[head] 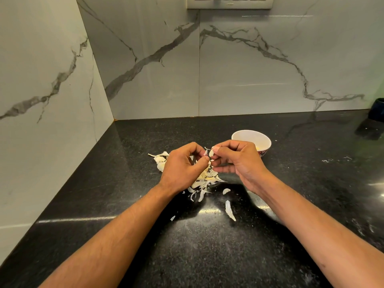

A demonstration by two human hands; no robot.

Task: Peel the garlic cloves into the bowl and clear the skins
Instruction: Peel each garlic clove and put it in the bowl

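Above the black counter, my right hand (234,161) pinches a small white garlic clove (211,153) between thumb and forefinger. My left hand (182,165) meets it from the left, its fingertips pinching a strip of skin (206,152) on the clove. Under and between my hands lies a pile of papery garlic skins (204,180), with several unpeeled cloves (160,163) at its left end. A white bowl (252,135) with a dark patterned outside stands just behind my right hand; something pale yellow (258,148) shows inside it.
Loose skin flakes (229,209) lie nearer to me on the speckled black counter (207,256). Marble-look wall panels close off the back and left. A dark object (377,110) stands at the far right edge. A switch plate (229,3) hangs on the wall above.
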